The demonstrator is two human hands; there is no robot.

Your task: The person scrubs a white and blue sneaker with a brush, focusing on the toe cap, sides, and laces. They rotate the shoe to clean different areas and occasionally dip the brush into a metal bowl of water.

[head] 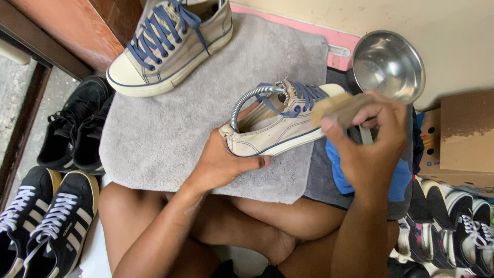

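left hand (221, 162): grips the heel of the beige sneaker (278, 126), lying on the grey towel (170, 139)
right hand (368, 146): closed round a wooden brush (337, 109) at the toe
steel bowl (388, 64): at 1 o'clock

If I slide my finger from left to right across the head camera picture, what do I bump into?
Black shoes with white stripes → left hand → beige shoe it holds → right hand holding a wooden brush → cardboard box.
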